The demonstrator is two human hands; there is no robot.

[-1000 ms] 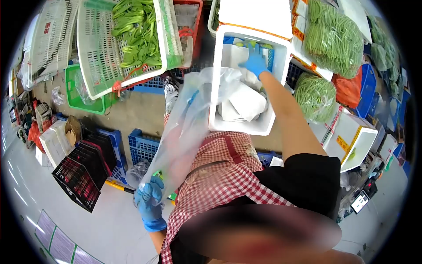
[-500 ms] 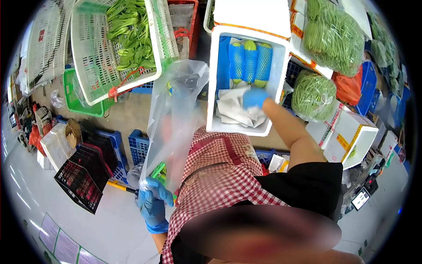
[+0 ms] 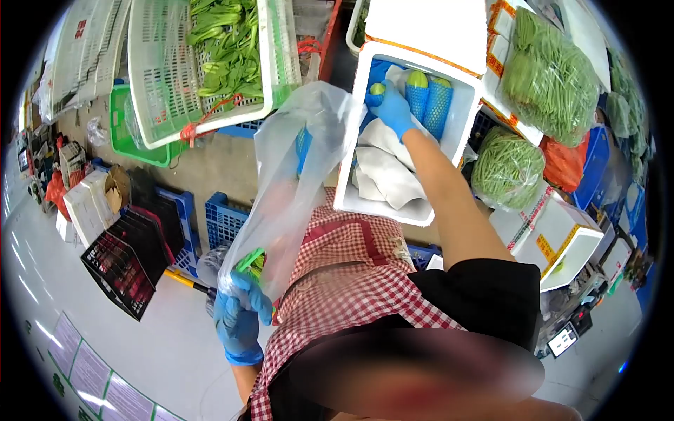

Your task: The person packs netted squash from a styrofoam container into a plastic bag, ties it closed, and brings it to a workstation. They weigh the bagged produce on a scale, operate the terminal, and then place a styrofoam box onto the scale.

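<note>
My left hand, in a blue glove, is closed around the gathered lower end of a long clear plastic bag. The bag's wide end reaches up beside a white foam box. Inside that box, my gloved right hand grips a long green squash in a blue foam net at the left side. Two more netted squashes lie to its right. Below them is crumpled white paper. My right fingers are partly hidden, and the exact kind of squash is hard to tell.
A white crate of leafy greens stands at the upper left above a green basket. Bagged green beans lie at the upper right. A black crate and a blue pallet are lower left.
My right hand has moved up and left from the paper onto the leftmost squash, which is now tilted. The white paper has shifted and spread. My left hand still holds the bag.
</note>
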